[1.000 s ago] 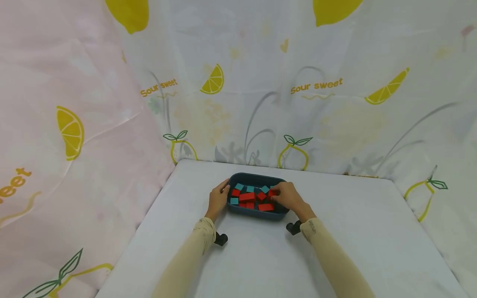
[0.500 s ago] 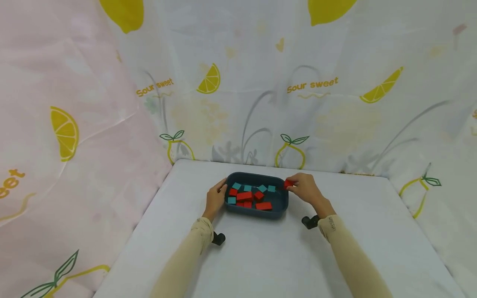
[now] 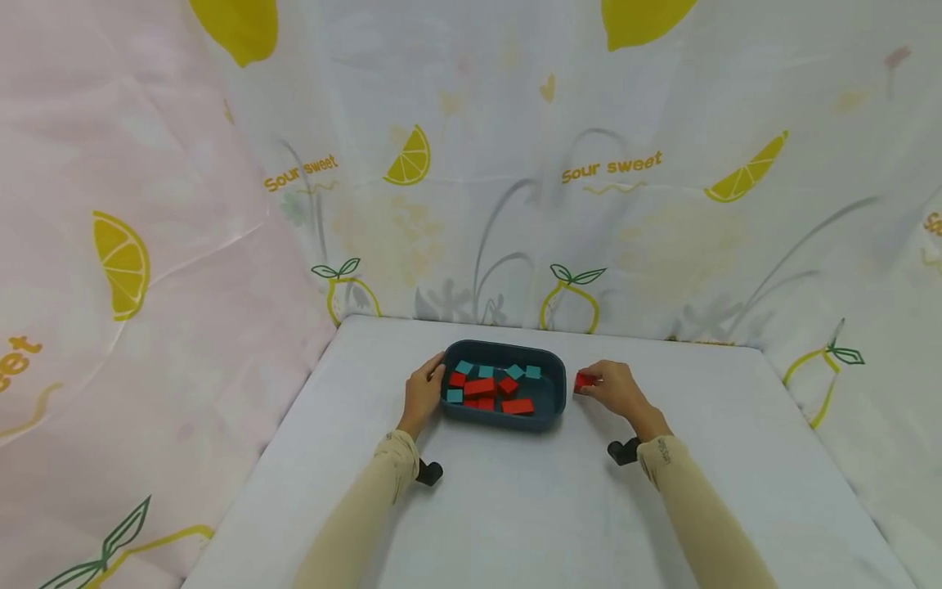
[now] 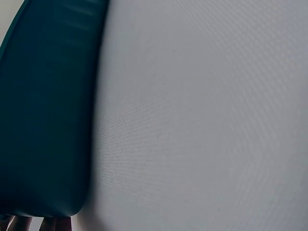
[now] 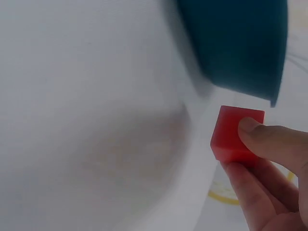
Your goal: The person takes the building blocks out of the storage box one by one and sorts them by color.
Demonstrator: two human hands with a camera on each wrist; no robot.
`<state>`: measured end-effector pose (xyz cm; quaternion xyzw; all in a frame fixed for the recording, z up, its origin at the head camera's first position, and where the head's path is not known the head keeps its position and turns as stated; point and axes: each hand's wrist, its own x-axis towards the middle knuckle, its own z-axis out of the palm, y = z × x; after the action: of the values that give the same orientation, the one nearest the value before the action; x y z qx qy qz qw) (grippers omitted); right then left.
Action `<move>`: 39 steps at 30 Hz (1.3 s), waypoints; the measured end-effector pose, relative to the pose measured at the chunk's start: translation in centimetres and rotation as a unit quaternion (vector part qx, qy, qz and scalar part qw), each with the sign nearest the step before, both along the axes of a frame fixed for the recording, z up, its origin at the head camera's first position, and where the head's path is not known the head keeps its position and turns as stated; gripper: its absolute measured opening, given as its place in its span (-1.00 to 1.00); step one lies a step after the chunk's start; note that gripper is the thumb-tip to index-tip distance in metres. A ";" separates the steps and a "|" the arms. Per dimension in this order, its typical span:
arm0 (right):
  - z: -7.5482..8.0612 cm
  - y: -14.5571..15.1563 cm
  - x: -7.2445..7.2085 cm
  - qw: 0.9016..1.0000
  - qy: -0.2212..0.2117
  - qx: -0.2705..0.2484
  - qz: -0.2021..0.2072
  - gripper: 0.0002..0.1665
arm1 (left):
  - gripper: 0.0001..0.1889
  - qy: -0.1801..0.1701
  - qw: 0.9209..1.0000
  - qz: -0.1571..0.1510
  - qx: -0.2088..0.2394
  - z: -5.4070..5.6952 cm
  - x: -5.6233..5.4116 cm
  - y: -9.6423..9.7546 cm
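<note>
A red cube (image 5: 234, 137) is pinched between the thumb and fingers of my right hand (image 3: 620, 388), just right of a dark blue plastic bin (image 3: 553, 423). The right wrist view has the cube close to the bin's outer wall but apart from it. My left hand (image 3: 423, 398) rests against the bin's left end, where fingers (image 4: 48, 224) show along the outer wall in the left wrist view. Inside the bin lie several red blocks (image 3: 480, 388) and several teal cubes (image 3: 533, 372). Most of the left hand is out of the left wrist view.
The bin stands on a white-covered table (image 3: 508, 507) towards its back edge. Behind it hangs a lemon-printed cloth (image 3: 471, 221), and a pinkish cloth (image 3: 184, 286) hangs along the left. Dark wrist mounts (image 3: 624, 451) stick out beside both sleeves.
My right hand has lifted the red cube out of the bin, carried it right over the rim and lowered it beside the bin. My left hand has stayed at the bin's left end.
</note>
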<state>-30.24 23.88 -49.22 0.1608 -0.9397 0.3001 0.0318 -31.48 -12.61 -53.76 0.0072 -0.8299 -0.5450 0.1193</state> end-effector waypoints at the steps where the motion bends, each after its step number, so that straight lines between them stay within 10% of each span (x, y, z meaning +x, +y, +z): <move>1: -0.3 0.1 0.0 1.000 -0.002 -0.001 0.001 -0.63 | -0.62 0.000 1.000 0.000 -0.002 0.0 0.0 0.0; 28: -1.9 0.0 0.2 0.998 -0.059 -0.010 -0.018 -0.56 | -0.62 0.001 1.000 0.004 -0.009 0.0 0.1 0.1; 39: 2.0 -2.4 -1.0 0.997 0.052 -0.052 -0.007 -0.46 | -0.62 -0.008 1.000 0.003 -0.005 0.0 0.1 0.0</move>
<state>-31.21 21.45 -47.20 0.1680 -0.9209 0.3398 0.0907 -31.39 -12.58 -53.75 0.0132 -0.8334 -0.5407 0.1140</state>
